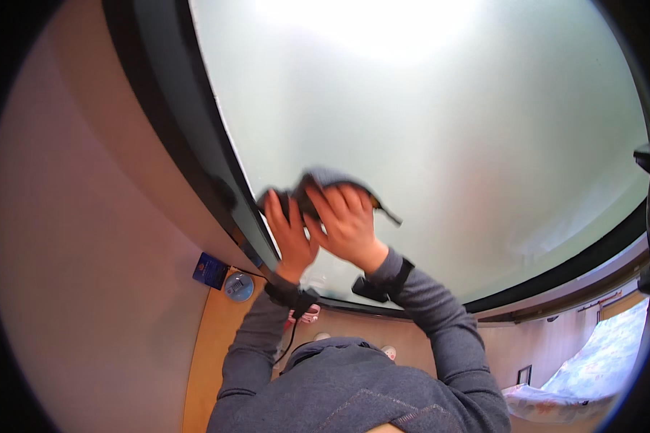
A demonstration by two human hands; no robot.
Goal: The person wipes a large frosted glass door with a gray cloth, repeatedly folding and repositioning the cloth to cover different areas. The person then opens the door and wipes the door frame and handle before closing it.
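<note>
A dark grey cloth [330,176] is bunched against a large frosted glass panel [455,135], close to the panel's black left frame [222,130]. My right hand [349,227] presses on the cloth with its fingers bent over it, and a narrow dark end sticks out to the right. Just beside it, my left hand [290,233] has its fingers on the left part of the cloth, next to the frame. The two hands nearly touch. Both wrists wear black strapped devices. Some of the cloth is hidden under my fingers and looks blurred.
At lower left, a dark blue box [210,270] and a round blue container [239,287] stand on a wooden surface [200,357]. A plain wall [86,233] runs along the left. Pink footwear [309,314] lies on the floor below. Floral bedding [590,357] shows at lower right.
</note>
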